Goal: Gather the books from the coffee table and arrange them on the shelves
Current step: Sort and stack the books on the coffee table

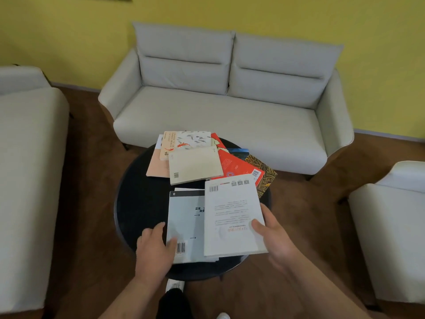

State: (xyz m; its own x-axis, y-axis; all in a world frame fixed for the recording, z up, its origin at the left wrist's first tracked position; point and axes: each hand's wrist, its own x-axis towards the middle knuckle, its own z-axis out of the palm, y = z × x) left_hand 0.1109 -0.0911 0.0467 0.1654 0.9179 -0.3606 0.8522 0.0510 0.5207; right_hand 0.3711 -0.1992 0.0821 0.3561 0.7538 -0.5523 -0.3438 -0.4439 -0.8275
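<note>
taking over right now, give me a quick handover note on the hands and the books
Left hand: holds the grey book at its left edge, thumb on the cover.
Right hand: grips the white book at its near right corner; it overlaps the grey book.
Other books: loose overlapping pile on the far side of the coffee table.
Done: no book has left the table yet.
Left: gather them all and carry them to the shelves, which are out of view.
</note>
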